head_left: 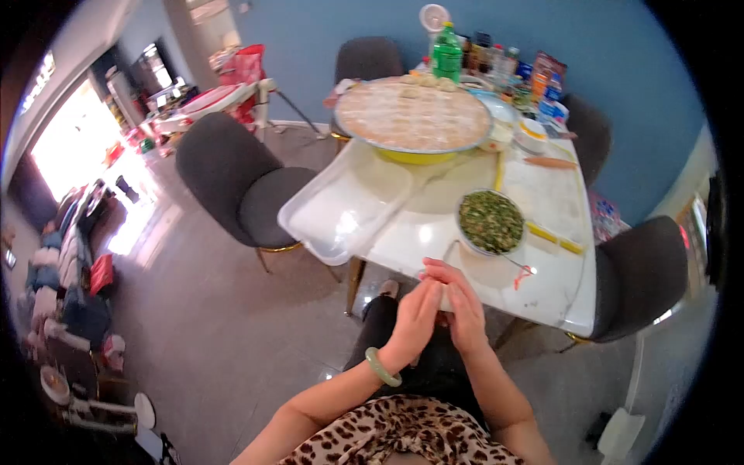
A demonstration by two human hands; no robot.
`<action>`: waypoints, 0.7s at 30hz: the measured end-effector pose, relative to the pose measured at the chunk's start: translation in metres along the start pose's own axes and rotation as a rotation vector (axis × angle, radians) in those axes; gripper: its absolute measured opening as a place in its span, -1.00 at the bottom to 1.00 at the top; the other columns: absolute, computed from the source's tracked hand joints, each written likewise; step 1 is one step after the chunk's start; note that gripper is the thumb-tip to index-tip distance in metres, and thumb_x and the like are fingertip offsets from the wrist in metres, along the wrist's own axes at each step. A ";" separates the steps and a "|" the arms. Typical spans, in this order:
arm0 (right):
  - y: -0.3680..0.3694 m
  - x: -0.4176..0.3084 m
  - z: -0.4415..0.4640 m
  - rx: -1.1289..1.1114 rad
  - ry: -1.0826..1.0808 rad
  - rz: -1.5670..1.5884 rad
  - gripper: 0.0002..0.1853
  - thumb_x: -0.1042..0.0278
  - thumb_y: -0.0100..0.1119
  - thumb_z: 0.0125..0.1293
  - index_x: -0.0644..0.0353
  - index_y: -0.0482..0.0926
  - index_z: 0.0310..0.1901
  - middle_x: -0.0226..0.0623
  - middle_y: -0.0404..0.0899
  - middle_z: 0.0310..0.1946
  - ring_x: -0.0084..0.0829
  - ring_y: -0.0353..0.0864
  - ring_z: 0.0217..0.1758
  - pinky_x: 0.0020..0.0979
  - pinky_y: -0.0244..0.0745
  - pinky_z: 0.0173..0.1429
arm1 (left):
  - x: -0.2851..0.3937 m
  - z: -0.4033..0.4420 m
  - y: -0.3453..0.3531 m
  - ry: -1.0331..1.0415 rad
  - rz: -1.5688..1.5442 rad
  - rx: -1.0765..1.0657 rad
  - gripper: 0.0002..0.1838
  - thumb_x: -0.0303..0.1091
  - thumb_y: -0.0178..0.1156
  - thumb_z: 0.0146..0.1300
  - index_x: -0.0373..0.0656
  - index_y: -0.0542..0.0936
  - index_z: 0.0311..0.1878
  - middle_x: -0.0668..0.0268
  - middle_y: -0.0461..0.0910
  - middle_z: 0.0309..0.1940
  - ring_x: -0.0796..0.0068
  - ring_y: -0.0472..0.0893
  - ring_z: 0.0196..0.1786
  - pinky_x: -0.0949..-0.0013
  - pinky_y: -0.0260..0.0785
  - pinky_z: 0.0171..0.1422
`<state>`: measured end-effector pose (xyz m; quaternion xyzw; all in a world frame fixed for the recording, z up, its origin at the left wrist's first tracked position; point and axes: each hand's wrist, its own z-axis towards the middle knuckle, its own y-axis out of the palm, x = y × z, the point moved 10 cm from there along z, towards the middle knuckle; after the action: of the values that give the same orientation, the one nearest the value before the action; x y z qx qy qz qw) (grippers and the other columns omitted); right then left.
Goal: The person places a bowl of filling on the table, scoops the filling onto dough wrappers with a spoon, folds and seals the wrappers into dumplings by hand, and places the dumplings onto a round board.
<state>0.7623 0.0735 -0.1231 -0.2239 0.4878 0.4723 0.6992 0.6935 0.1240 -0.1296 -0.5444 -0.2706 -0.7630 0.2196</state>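
My left hand (416, 316), with a pale green bangle on its wrist, and my right hand (463, 308) are pressed together in front of the table's near edge. Between them shows a small whitish piece of dough (445, 299), mostly hidden by the fingers. Just beyond stands a bowl of chopped green filling (490, 222), with a thin utensil and a red string (523, 275) beside it. Farther back, a large round floured tray (411, 116) carries rows of pale pieces, with a few lumps at its far edge. A wooden rolling pin (550, 163) lies to the right.
A translucent white tray (294, 225) overhangs the left edge of the white table (570, 298). Bottles, a green one (446, 54) among them, crowd the back. Grey chairs stand left (232, 178), right (643, 279) and behind. A red-and-white high chair (246, 77) is at the back left.
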 end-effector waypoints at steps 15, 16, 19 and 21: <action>0.018 0.035 -0.009 0.060 0.384 0.558 -0.65 0.45 -0.29 0.34 0.39 0.50 -0.05 0.00 0.53 0.02 -0.28 0.54 0.07 -0.33 0.46 0.17 | -0.040 -0.011 -0.007 -0.377 -0.275 0.060 -0.73 -0.24 -0.14 0.47 -0.22 0.47 -0.06 0.29 0.53 -0.23 0.51 0.61 -0.32 0.45 0.50 -0.36; 0.018 0.037 -0.011 0.103 0.398 0.575 -0.67 0.46 -0.30 0.30 0.40 0.50 -0.11 0.00 0.54 -0.05 -0.25 0.54 0.03 -0.31 0.46 0.16 | -0.040 -0.010 -0.010 -0.334 -0.240 0.112 -0.74 -0.24 -0.13 0.46 -0.21 0.47 -0.10 0.30 0.54 -0.30 0.54 0.58 -0.41 0.47 0.45 -0.44; 0.013 0.025 -0.017 0.138 0.297 0.438 -0.70 0.46 -0.27 0.24 0.38 0.50 -0.18 -0.02 0.54 -0.12 -0.25 0.54 -0.03 -0.33 0.45 0.13 | -0.031 -0.014 -0.003 -0.290 -0.196 0.063 -0.76 -0.27 -0.12 0.44 -0.20 0.49 -0.18 0.33 0.53 -0.39 0.57 0.52 -0.51 0.50 0.35 -0.53; 0.014 0.001 -0.019 0.141 0.099 0.319 -0.73 0.46 -0.25 0.18 0.36 0.49 -0.26 -0.03 0.54 -0.17 -0.26 0.55 -0.09 -0.36 0.45 0.08 | -0.018 -0.021 0.000 -0.280 -0.131 0.030 -0.75 -0.28 -0.13 0.43 -0.20 0.50 -0.23 0.35 0.51 -0.44 0.58 0.50 -0.54 0.52 0.31 -0.56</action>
<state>0.7416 0.0658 -0.1300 -0.1170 0.5831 0.5302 0.6043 0.6836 0.1107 -0.1519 -0.6233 -0.3448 -0.6883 0.1375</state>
